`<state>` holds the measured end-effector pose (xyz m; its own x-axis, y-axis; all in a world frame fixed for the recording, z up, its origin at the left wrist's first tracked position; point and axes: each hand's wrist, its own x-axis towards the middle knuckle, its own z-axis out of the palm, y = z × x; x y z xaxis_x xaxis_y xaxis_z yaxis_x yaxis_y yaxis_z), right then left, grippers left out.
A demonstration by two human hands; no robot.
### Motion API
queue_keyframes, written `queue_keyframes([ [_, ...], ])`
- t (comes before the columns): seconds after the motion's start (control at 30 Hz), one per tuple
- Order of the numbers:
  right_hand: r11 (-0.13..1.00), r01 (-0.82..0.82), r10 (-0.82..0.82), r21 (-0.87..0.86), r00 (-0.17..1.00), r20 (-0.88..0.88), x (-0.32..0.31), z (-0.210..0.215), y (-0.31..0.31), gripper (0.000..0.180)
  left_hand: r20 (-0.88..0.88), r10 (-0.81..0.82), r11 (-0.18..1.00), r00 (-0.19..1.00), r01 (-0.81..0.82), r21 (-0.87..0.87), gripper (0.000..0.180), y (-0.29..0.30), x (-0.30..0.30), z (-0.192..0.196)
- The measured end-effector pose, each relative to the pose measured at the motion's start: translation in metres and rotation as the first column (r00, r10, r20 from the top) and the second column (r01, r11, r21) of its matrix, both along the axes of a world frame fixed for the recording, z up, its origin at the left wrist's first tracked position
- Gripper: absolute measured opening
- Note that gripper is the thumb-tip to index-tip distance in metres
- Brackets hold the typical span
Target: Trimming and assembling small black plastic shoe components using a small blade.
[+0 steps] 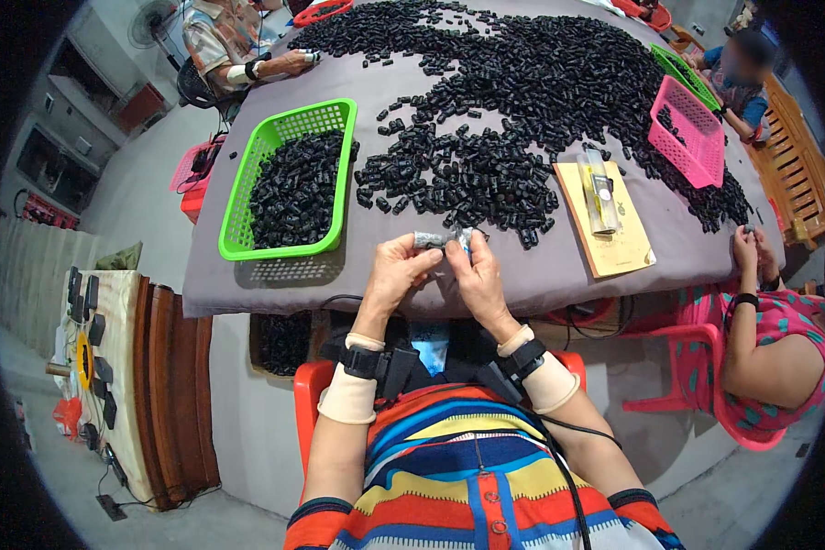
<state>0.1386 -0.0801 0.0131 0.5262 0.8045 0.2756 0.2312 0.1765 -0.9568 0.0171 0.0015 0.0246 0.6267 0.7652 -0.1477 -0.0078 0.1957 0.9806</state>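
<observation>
Both my hands meet just above the near side of the cloth-covered table. My left hand [396,273] pinches a small grey-silver cylinder [428,239] between thumb and fingers. Against it, my right hand [480,280] is closed on a small shiny piece, bluish-white and dark [466,240]; its exact kind is too small to make out. The fingertips nearly touch, so part of both pieces is hidden. Right beyond my fingers lies a wide heap of short black cylindrical parts [467,174]. To the left stands a bright green plastic basket [350,137] holding many of the same parts.
A yellow-brown book or board [625,234] carries a clear plastic case [599,197] to the right. Farther right stand a pink basket [683,147] and a green one [674,69]. Other people sit around the purple-grey table [238,289], one close at my right. Cables hang from my wrists.
</observation>
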Motion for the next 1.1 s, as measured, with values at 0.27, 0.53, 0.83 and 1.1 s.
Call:
queue_keyframes([
  [0.27,0.999,-0.02,0.022,-0.038,0.998,0.055,-0.001,0.002,0.0,0.025,0.173,0.067,0.991,0.983,-0.046,-0.122,0.012,-0.005,0.002,-0.01],
  [0.53,0.996,-0.044,0.052,-0.072,0.991,0.121,-0.006,0.011,-0.002,0.029,0.333,0.209,0.95,0.92,-0.11,-0.292,0.02,-0.003,-0.002,-0.017],
  [0.83,0.988,-0.107,0.126,-0.116,0.976,0.176,-0.005,0.004,0.0,0.03,0.438,0.18,0.894,0.881,0.039,-0.446,0.024,0.007,-0.017,-0.026],
  [1.1,0.988,-0.147,0.152,-0.039,0.941,0.302,-0.009,0.011,-0.003,0.024,0.471,0.12,0.907,0.874,0.097,-0.41,0.025,0.009,-0.02,-0.031],
])
